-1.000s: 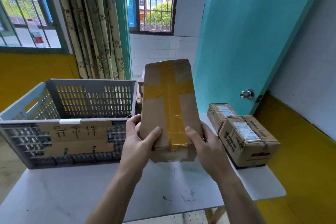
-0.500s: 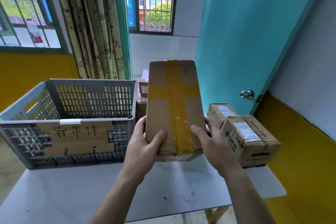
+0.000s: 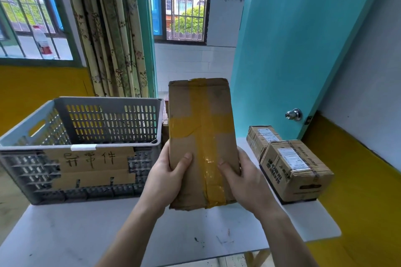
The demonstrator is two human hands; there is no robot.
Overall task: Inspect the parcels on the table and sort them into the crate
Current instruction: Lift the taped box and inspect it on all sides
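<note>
A flat brown cardboard parcel (image 3: 201, 128) crossed with yellow tape stands upright above the white table (image 3: 76, 234), just right of the crate. My left hand (image 3: 165, 180) grips its lower left edge, thumb on the front face. My right hand (image 3: 245, 180) grips its lower right edge. The grey slotted plastic crate (image 3: 52, 115) stands on the table's left side, with a cardboard sign carrying handwritten characters on its front wall. Two smaller taped boxes sit at the table's right: the near box (image 3: 297, 171) and the far box (image 3: 262, 136) behind it.
A teal door (image 3: 303, 50) with a metal knob (image 3: 294, 114) stands behind the boxes on the right. A curtain (image 3: 112, 39) and barred windows lie behind the crate. More cardboard boxes show faintly behind the held parcel, between it and the crate.
The parcel has turned from a left lean to nearly upright, and both hands have slid up along its lower sides.
</note>
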